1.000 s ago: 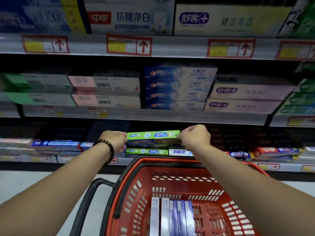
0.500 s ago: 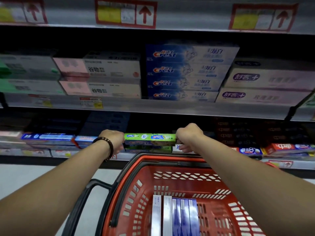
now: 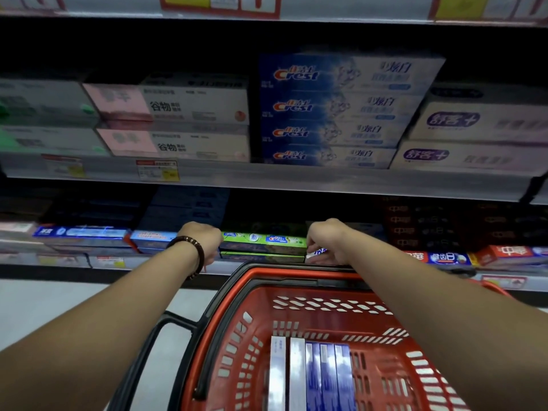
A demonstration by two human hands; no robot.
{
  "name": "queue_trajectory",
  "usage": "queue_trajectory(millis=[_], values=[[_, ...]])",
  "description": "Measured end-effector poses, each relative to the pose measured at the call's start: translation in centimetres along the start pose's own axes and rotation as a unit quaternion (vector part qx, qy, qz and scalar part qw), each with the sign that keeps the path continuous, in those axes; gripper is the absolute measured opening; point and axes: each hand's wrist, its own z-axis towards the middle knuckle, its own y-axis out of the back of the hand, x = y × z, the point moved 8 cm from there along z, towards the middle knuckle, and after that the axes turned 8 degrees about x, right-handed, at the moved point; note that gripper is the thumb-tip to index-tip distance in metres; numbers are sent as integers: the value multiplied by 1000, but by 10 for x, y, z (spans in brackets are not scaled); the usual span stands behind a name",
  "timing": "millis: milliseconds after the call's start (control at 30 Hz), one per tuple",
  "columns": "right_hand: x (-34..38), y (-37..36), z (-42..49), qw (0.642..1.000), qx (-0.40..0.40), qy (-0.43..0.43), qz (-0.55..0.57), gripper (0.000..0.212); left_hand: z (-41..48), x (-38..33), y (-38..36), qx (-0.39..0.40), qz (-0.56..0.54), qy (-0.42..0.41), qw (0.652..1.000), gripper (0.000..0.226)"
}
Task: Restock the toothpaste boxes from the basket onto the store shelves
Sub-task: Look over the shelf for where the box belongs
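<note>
green box (image 3: pixel 264 241) between left grip (image 3: pixel 204 240), right grip (image 3: pixel 326 239)

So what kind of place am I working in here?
A shop's toothpaste aisle, most likely: grey metal shelves with price tags, stacked blue Crest toothpaste boxes, and a red plastic shopping basket.

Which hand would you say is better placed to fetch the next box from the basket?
Probably the right hand: its forearm crosses the red basket beside the blue boxes; the left hand reaches in outside its rim.
</note>
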Motion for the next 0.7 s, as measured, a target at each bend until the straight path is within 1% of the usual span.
queue_trajectory(millis=[67, 233, 433, 567, 633, 700], values=[[0, -2, -1, 1000, 3, -1, 0, 16, -2, 1, -2, 1, -12, 2, 1000, 9], [0, -2, -4, 1000, 5, -1, -9, 19, 6, 3, -9, 2, 1, -18, 1000, 7], [-1, 0, 1, 1000, 1, 15, -16, 9, 6, 3, -9, 7, 13, -26, 1000, 4], [-1, 1, 3, 1000, 6, 20, -17, 17, 0, 1, -8, 4, 26, -28, 999, 16], [-1, 1, 3, 1000, 10, 15, -13, 24, -2, 1, -6, -4, 31, -26, 999, 17], [0, 0, 1, 1000, 16, 14, -13, 26, -4, 2, -5, -7, 32, -16, 999, 16]])
